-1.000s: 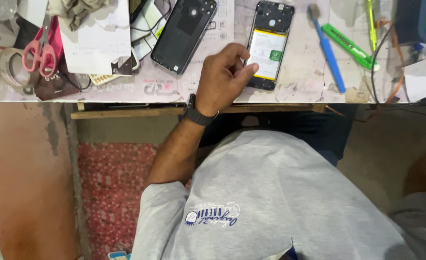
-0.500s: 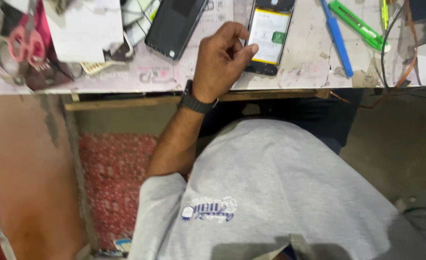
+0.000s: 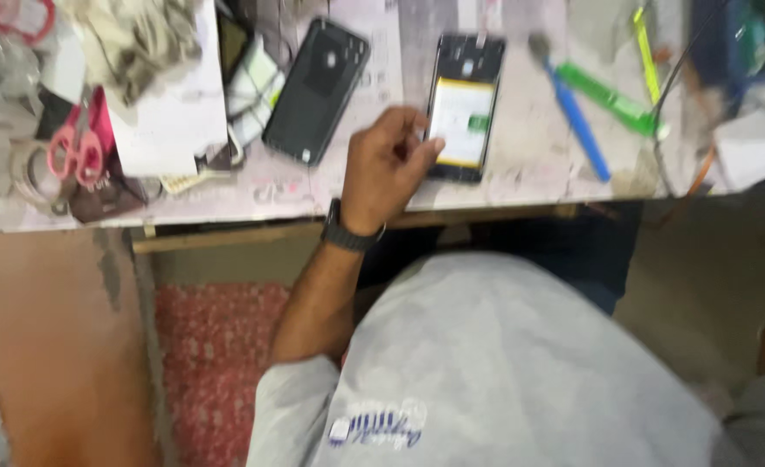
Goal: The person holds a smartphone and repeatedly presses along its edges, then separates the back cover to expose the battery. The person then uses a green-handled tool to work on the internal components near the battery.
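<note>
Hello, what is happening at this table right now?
A person in a grey shirt leans over a cluttered worktable. The left hand, with a dark watch on its wrist, touches the edge of an opened black phone with a white and yellow battery. A separate black back cover lies beside it. The right hand is out of view.

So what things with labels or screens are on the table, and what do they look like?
Opened phone: on the table by the left hand's fingertips, a black rectangle with a white battery label with a yellow edge and a green patch.
Phone back cover: left of it, dark, rounded rectangle.
Shirt logo: on the grey shirt, white and blue, blurred.
No lit screen shows.
</note>
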